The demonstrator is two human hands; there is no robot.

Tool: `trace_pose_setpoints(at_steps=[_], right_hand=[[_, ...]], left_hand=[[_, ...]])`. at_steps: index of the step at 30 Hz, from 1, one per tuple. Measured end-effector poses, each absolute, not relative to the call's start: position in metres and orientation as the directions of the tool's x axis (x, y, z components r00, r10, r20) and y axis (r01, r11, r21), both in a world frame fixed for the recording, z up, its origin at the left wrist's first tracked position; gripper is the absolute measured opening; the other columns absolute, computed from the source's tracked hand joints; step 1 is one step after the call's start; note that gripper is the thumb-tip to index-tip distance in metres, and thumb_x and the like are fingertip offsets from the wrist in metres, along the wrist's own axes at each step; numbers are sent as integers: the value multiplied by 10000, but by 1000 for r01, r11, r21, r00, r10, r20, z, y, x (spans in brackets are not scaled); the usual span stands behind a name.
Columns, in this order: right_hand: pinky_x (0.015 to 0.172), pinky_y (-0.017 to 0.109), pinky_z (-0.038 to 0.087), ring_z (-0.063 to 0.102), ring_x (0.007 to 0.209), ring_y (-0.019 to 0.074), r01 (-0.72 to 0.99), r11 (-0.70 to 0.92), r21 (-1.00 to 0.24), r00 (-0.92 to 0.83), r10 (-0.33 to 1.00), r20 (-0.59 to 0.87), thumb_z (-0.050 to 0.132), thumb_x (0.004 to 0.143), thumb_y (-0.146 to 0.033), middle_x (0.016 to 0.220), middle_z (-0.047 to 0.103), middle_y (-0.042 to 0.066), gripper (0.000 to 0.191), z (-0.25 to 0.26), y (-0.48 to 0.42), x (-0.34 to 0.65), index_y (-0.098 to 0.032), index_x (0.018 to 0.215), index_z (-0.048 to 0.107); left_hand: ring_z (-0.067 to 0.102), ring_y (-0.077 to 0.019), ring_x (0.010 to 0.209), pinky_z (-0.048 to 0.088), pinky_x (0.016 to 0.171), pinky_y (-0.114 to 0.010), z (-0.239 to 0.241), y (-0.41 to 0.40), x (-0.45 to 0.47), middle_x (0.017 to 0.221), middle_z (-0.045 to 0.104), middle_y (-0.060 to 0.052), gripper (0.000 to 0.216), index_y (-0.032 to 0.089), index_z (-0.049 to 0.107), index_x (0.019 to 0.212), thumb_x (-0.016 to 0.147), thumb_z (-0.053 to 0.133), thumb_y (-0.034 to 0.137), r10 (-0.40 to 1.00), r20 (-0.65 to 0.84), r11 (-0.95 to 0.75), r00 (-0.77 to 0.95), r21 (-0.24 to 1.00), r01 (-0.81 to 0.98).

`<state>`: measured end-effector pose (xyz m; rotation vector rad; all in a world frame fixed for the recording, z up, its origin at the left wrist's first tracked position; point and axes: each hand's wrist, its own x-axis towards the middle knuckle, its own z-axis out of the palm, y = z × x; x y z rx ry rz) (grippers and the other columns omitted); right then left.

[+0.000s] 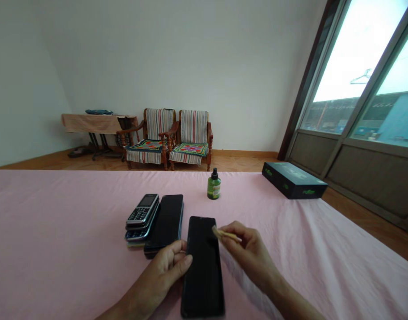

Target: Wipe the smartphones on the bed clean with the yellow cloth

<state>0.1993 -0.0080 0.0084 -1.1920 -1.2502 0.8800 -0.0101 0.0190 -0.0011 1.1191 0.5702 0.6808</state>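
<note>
A black smartphone (203,266) lies screen-up on the pink tablecloth (73,249) in front of me. My left hand (167,266) rests at its left edge, fingers curled against the side of the phone. My right hand (250,253) hovers over the phone's upper right corner, pinching a small tan stick-like thing (223,234) whose tip touches the screen. Left of the phone lie another black smartphone (165,224) and a stack of keypad phones (142,218).
A small green bottle (213,184) with a black cap stands behind the phones. A dark flat box (293,179) sits at the table's far right corner. Two wooden chairs (168,140) and a side table (97,124) stand against the far wall. Windows on the right.
</note>
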Motion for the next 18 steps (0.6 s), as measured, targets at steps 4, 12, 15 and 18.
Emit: trace_pose_setpoints(at_steps=[4, 12, 15, 18], right_hand=[[544, 258, 435, 585, 632, 173, 242, 76, -967, 579, 789, 207, 654, 730, -526, 696, 673, 58, 440, -5, 14, 239, -119, 879, 732], [437, 253, 347, 554, 494, 172, 330, -30, -944, 594, 784, 183, 639, 693, -436, 536, 641, 41, 322, -19, 19, 257, -133, 727, 743], [446, 255, 348, 560, 492, 176, 371, -45, -928, 548, 817, 179, 658, 667, -382, 503, 632, 35, 248, -17, 9, 259, -148, 661, 742], [494, 267, 382, 586, 546, 193, 423, -48, -905, 516, 834, 197, 672, 643, -332, 550, 659, 39, 177, -16, -9, 270, -169, 634, 739]], left_hand=[[584, -127, 611, 457, 651, -260, 0, 20, -8, 731, 634, 14, 389, 159, 591, 968, 802, 728, 482, 746, -108, 232, 658, 967, -103], [595, -147, 581, 450, 541, -237, 5, 21, 3, 656, 611, 36, 456, 153, 582, 924, 736, 741, 537, 813, -205, 231, 544, 973, 22], [608, -150, 591, 463, 556, -243, 5, 25, 9, 649, 605, 36, 434, 149, 577, 883, 723, 755, 511, 809, -200, 247, 552, 969, -11], [608, -146, 578, 475, 577, -251, 5, 30, 21, 634, 606, 34, 420, 145, 573, 862, 712, 769, 485, 810, -168, 235, 563, 971, -49]])
